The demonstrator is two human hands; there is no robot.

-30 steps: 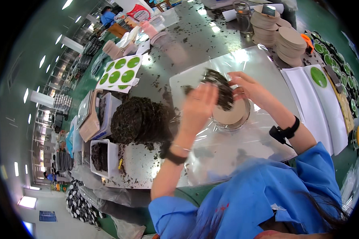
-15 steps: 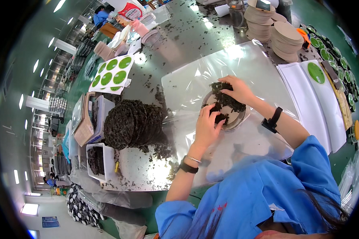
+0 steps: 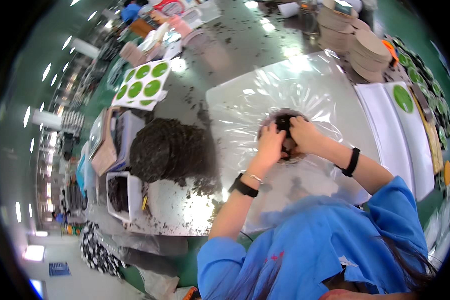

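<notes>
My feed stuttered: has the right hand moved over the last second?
Yes: judged against the pale stacked discs at upper right, the right hand has moved farther from them, down the picture.

Shiny metal worktop [image 3: 225, 55], dark flakes [image 3: 205, 185] strewn over it. Clear plastic film [image 3: 235, 105] spread across middle, reaching toward near edge. Left of it, bulky stack of dark seaweed-like discs [image 3: 165, 150]. Near left corner: white plastic tub [image 3: 134, 192], small yellow tool [image 3: 145, 202] just beside. Toward left edge: sheet of round green labels [image 3: 142, 84]. Along right edge: white paper sheets [image 3: 377, 115]; farther back, cardboard disc stacks [image 3: 369, 56].
</notes>
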